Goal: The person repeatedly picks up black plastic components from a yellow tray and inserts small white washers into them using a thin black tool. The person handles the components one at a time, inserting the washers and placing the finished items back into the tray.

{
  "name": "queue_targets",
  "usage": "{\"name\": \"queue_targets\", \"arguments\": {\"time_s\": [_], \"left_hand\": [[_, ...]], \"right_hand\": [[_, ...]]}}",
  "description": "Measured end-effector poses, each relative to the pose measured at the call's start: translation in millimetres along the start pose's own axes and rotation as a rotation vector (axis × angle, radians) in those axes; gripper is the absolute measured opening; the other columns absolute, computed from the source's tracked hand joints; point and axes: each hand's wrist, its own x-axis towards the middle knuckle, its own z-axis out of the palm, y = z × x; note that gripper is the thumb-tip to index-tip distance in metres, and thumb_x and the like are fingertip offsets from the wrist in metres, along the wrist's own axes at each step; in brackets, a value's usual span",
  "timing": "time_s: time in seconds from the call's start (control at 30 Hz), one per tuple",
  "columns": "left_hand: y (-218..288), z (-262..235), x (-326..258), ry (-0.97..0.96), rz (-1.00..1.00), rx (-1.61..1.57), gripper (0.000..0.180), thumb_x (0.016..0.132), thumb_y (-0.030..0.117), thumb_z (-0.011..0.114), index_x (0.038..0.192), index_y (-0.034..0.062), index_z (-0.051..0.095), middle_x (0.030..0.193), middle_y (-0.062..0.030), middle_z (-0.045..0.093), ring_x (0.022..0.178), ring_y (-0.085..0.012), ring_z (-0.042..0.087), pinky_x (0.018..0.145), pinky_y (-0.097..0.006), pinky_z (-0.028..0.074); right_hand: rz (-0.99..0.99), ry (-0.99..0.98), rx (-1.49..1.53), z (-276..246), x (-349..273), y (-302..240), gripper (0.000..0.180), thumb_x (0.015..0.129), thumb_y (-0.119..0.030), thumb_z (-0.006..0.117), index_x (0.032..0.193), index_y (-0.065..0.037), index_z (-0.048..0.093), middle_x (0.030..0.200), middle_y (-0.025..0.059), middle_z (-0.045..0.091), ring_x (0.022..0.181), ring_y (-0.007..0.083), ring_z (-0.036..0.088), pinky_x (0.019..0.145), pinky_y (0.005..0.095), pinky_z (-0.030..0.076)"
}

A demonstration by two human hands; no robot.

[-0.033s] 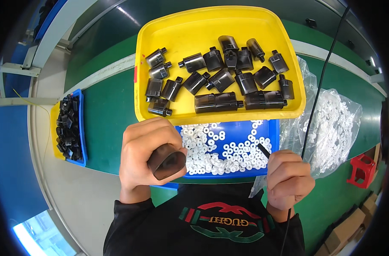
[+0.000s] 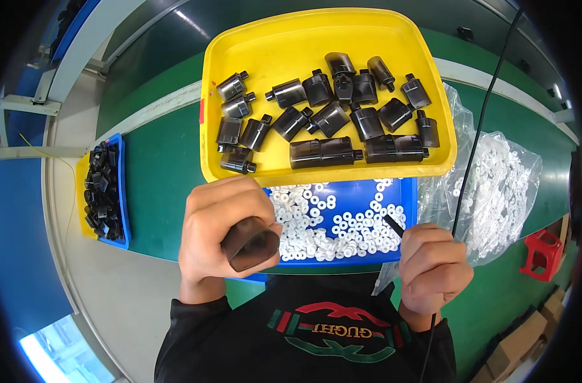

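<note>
left hand (image 2: 222, 233) wrapped tight around a dark brown plastic part (image 2: 251, 244), held at near edge of the green desk (image 2: 166, 179), just in front of the blue tray (image 2: 406, 191) of white rings (image 2: 332, 223). right hand (image 2: 433, 267) closed, pinching a thin black tool (image 2: 393, 225) w/ tip over the rings. yellow tray (image 2: 240, 38) behind holds more dark parts (image 2: 323, 121). clear bag of rings (image 2: 501, 185) at right edge, small blue bin (image 2: 123, 191) at left edge.

Factory assembly station.
A green conveyor belt (image 2: 166, 172) with grey metal framing carries a yellow tray (image 2: 272, 45) of identical dark plastic housings (image 2: 323, 153), blue bins (image 2: 361, 195) of small white rings (image 2: 316, 230), and a bagged stock of rings (image 2: 501, 185).
</note>
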Motion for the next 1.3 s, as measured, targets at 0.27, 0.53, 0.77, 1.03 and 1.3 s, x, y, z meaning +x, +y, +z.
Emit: {"name": "queue_targets", "arguments": {"time_s": [0.27,0.53,0.77,1.03,1.3], "left_hand": [[-15.8,2.5,12.1,-0.093,-0.101,-0.240,0.059,0.069,0.060,0.069,0.071,0.0023,0.057,0.067,-0.0059,0.057,0.059,-0.0187,0.056,0.053,-0.029,0.039],[-37.6,-9.1,34.5,0.043,-0.164,-0.022,0.059,0.088,0.056,0.049,0.086,-0.0023,0.060,0.074,-0.0112,0.056,0.068,-0.0223,0.056,0.061,-0.031,0.042],[-51.4,-22.7,98.6,0.175,-0.108,0.398,0.038,0.079,0.021,0.073,0.109,0.0011,0.060,0.096,-0.0148,0.062,0.078,-0.0265,0.058,0.071,-0.037,0.047],[-88.9,-10.6,174.1,0.090,-0.044,0.514,0.039,0.079,0.020,0.073,0.110,-0.0002,0.061,0.099,-0.0188,0.062,0.097,-0.0359,0.061,0.086,-0.041,0.050],[-161.6,-8.7,243.9,0.051,-0.237,0.550,0.048,0.079,0.026,0.076,0.116,-0.0021,0.062,0.111,-0.0205,0.066,0.099,-0.0345,0.066,0.090,-0.039,0.052]], "right_hand": [[-0.114,-0.323,-0.594,-11.2,2.6,7.1,0.017,0.051,-0.010,0.060,0.060,-0.009,0.046,0.060,0.0022,0.033,0.050,0.0175,0.042,0.040,0.0318,0.033],[-0.207,-0.334,-1.103,-2.2,-39.2,28.0,0.011,0.065,-0.017,0.062,0.071,-0.010,0.056,0.067,0.0000,0.045,0.065,0.0156,0.050,0.057,0.0281,0.039],[-0.049,-0.379,-1.258,0.8,-37.3,39.0,0.019,0.068,-0.013,0.062,0.086,-0.010,0.066,0.077,0.0008,0.052,0.072,0.0170,0.053,0.060,0.0285,0.044],[0.074,-0.413,-1.319,2.6,-43.2,47.7,0.007,0.073,-0.015,0.061,0.077,-0.010,0.058,0.079,0.0029,0.051,0.077,0.0179,0.056,0.064,0.0290,0.046],[-0.010,-0.476,-1.293,3.0,-37.2,42.4,0.015,0.075,-0.015,0.060,0.088,-0.008,0.062,0.080,0.0022,0.051,0.078,0.0175,0.056,0.067,0.0281,0.046]]}}
